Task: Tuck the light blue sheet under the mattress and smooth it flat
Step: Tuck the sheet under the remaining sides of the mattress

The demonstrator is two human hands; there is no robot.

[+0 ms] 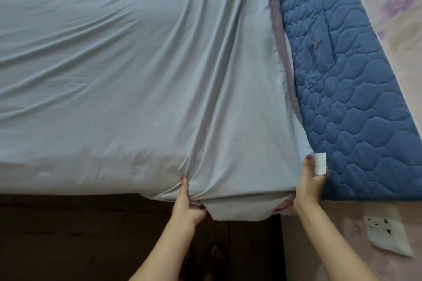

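Note:
The light blue sheet [127, 70] covers most of the bed, with long creases fanning out from its near right corner. The blue quilted mattress [356, 89] lies bare on the right. My left hand [186, 201] grips a bunch of sheet at the bed's near edge, thumb on top. My right hand [309, 185] grips the sheet's corner edge at the mattress's near edge, with a white tag [320, 164] sticking up by its fingers. Between my hands a flap of sheet [239, 210] hangs over the edge.
Dark floor [80, 235] lies below the bed's near edge. A pink wall [399, 18] runs along the right side. A white wall socket [386, 235] sits low on that wall, close to my right forearm.

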